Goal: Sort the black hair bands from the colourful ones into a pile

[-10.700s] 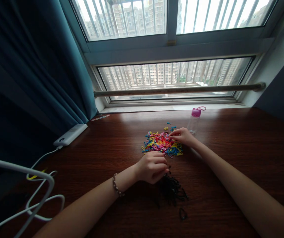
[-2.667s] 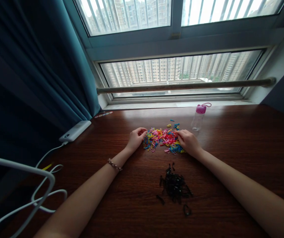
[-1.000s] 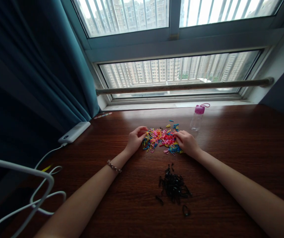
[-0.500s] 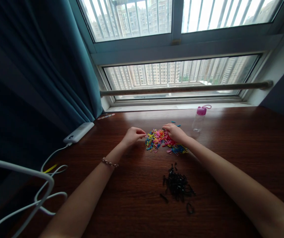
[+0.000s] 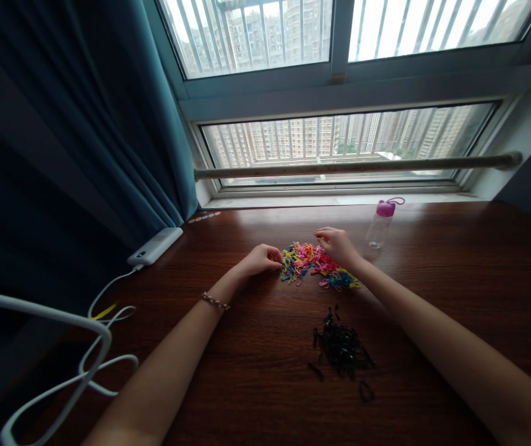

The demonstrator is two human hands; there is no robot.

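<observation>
left fingers (image 5: 275,252) touch the multicoloured loop pile (image 5: 299,259).

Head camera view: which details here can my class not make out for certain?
In the head view:
Left hand: anything between its fingertips is too small to tell.
Right hand: what it pinches, if anything, is too small.
Colourful pile: lower loops are hidden under upper ones.
Black pile: dark loops overlap, hiding one another.
Thick white cable: cut off by the left edge.
</observation>
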